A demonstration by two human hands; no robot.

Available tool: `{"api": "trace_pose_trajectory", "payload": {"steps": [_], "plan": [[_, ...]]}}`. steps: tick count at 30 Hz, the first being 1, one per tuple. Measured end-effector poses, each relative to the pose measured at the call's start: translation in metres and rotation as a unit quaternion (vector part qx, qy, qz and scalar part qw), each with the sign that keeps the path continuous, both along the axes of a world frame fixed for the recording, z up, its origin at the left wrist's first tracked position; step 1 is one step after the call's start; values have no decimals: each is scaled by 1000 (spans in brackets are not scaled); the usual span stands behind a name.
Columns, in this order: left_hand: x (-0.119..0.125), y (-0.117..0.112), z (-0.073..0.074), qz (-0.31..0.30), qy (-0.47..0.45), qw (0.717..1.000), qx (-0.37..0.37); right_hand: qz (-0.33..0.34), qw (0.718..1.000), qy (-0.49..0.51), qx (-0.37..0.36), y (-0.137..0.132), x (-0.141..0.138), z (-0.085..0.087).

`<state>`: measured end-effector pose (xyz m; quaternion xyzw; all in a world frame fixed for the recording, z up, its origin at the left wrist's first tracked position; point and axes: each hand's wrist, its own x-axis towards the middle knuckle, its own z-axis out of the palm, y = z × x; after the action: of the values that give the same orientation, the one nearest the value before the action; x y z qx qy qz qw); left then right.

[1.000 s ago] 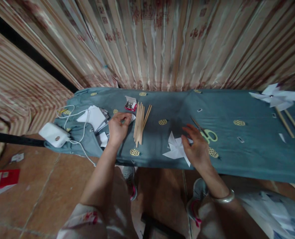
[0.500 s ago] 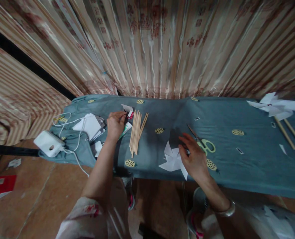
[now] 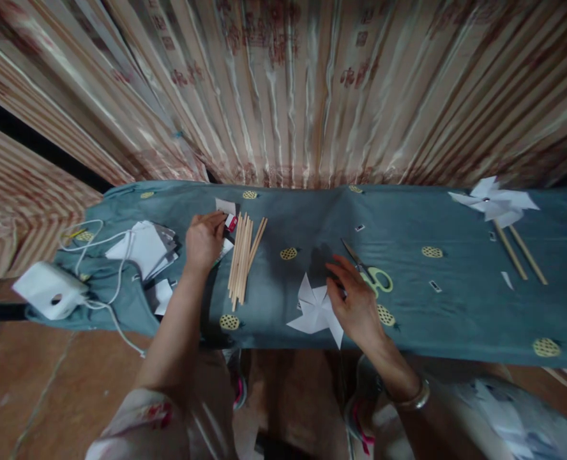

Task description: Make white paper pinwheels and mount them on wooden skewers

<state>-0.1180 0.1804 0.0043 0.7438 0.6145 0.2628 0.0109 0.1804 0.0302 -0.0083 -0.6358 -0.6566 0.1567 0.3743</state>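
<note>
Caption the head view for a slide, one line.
Left hand at a small red box beside wooden sticks; right hand rests on a white paper pinwheel.

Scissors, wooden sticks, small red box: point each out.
scissors (image 3: 351, 251), head view, on the blades.
wooden sticks (image 3: 240, 259), head view, middle of the bundle.
small red box (image 3: 231, 222), head view, on its red side.

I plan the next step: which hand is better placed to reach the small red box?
Left, probably. The left hand has its fingertips at the small red box, beside the wooden sticks; the right hand rests on the paper pinwheel, farther away.
</note>
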Motion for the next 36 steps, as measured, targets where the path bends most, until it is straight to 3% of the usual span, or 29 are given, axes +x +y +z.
{"api": "trace_pose_trajectory", "payload": {"steps": [6,21,26,29,36], "plan": [[0,4,3,9,34,999,19,0,1000,1,-7,2,1,5],[6,6,8,84,102,991,-13,-2,1000,20,-16,2,3,10],[11,1,17,124,90,988,-21,8,999,27,-17,2,2,12],[12,-2,22,116,55,991,-27,11,999,27,-19,2,1,13],[4,3,15,119,-8,993,7,13,999,32,-19,1,-1,12]]}}
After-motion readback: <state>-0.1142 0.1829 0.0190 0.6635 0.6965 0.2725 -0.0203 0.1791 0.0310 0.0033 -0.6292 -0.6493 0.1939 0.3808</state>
